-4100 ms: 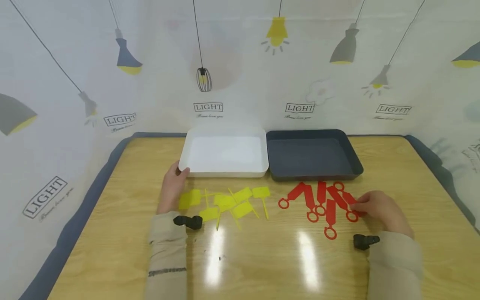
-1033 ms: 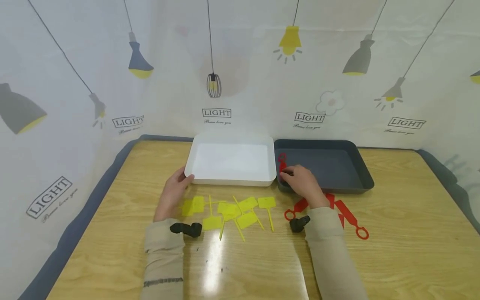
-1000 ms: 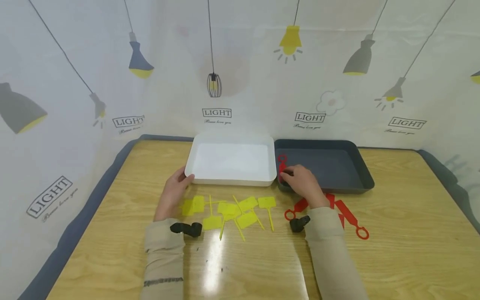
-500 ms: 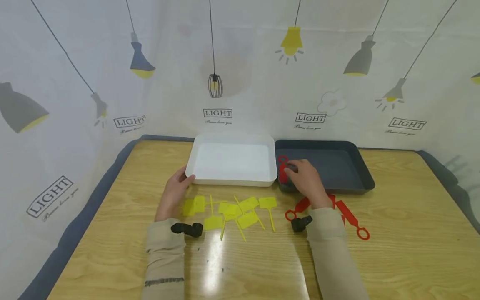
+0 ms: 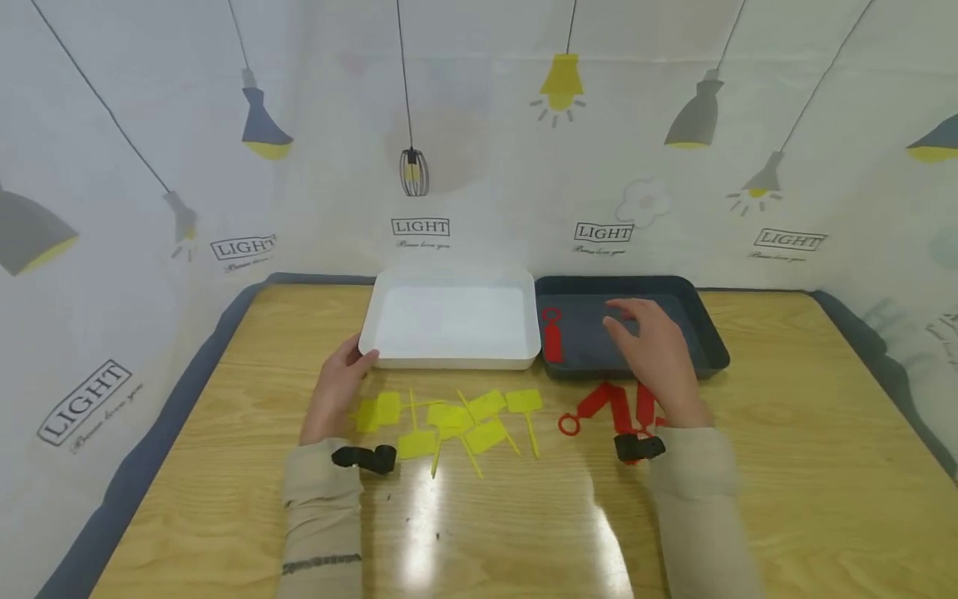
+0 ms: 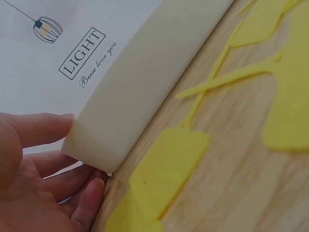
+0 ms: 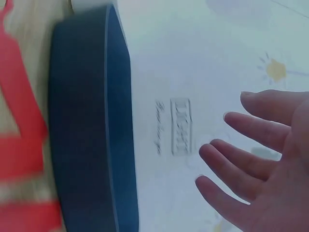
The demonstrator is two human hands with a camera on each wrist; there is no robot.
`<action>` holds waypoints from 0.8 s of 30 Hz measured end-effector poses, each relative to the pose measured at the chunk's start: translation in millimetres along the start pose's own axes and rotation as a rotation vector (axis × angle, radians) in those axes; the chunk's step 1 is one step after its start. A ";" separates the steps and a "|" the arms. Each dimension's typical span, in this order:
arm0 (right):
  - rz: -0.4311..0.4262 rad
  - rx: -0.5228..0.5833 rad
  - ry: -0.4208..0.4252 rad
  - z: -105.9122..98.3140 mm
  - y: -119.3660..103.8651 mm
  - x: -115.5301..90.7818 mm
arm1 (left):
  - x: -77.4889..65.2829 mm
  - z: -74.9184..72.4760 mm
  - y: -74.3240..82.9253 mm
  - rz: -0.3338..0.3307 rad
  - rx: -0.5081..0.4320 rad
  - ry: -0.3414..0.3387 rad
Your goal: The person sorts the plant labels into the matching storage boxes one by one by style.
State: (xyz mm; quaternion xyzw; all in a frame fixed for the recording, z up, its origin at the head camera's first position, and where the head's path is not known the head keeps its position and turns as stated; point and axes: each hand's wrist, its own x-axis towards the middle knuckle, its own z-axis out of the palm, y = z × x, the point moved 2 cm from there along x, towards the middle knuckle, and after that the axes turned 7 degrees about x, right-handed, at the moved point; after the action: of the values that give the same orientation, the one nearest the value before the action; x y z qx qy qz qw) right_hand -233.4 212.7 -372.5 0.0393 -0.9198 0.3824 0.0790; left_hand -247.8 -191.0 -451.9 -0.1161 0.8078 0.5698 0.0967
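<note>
My left hand (image 5: 340, 389) holds the near left corner of the white tray (image 5: 456, 363), thumb at the rim; in the left wrist view the fingers (image 6: 67, 183) bend in beneath that corner. Over the dark grey tray (image 5: 714, 356) hovers my right hand (image 5: 657, 358), fingers spread and nothing in them. A flat red tag with a ring end (image 5: 553, 343) lies inside that tray along its left wall, ring towards the back. More red ring tags (image 5: 596, 400) lie on the table in front of it, partly hidden by my right wrist.
Several yellow T-shaped plant labels (image 5: 486, 436) lie overlapping on the wooden table (image 5: 509, 532) before the white tray. The two trays stand side by side near the back edge, against a printed cloth backdrop (image 5: 486, 166). Each wrist wears a black camera mount (image 5: 364, 457).
The right hand carried a red tag from the table into the dark grey tray, let go of it, then moved right and opened. The left hand stays at the white tray's corner.
</note>
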 end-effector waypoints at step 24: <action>0.162 -0.107 -0.237 -53.9 60.3 -40.5 | -0.2 1.4 -0.2 -0.006 -0.011 -0.008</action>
State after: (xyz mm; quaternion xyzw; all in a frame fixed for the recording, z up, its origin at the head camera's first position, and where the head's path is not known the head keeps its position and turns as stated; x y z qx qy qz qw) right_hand -195.3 293.9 -384.3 0.0054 -0.9419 0.3307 -0.0592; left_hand -247.5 -189.7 -452.4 -0.1167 0.8040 0.5742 0.1010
